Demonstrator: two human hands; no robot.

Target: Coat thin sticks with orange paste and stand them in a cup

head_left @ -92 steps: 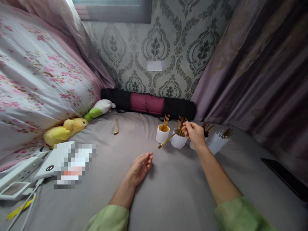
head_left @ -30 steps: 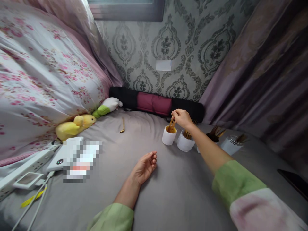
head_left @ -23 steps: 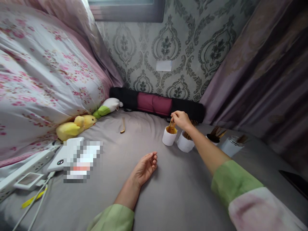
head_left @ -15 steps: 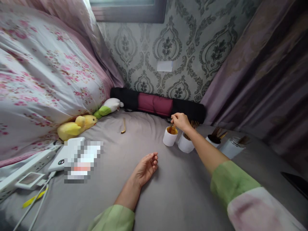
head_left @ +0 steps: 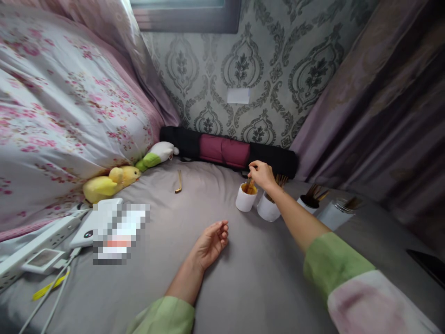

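Note:
My right hand (head_left: 261, 174) is closed in a pinch over a white cup (head_left: 245, 199) with a yellow inside. Between its fingertips is the top of a thin brown stick (head_left: 250, 178), whose lower part stands in the cup among other brown sticks. Behind my right wrist is a second white cup (head_left: 267, 209) holding more thin sticks. My left hand (head_left: 210, 243) lies palm sideways on the grey sheet (head_left: 250, 278), loosely curled, with nothing in it. A thin golden stick with a bent end (head_left: 178, 182) lies farther back, to the left.
Right of my forearm stand a dark-mouthed cup (head_left: 309, 202) and a glass jar (head_left: 336, 212), both holding sticks. A black and maroon roll (head_left: 224, 150) lies along the wall. At left are plush toys (head_left: 111, 183), a power bank (head_left: 95, 222), a power strip (head_left: 41, 248) and cables.
My right hand has risen very slightly over the cup, still pinching the stick. My left hand stays in place.

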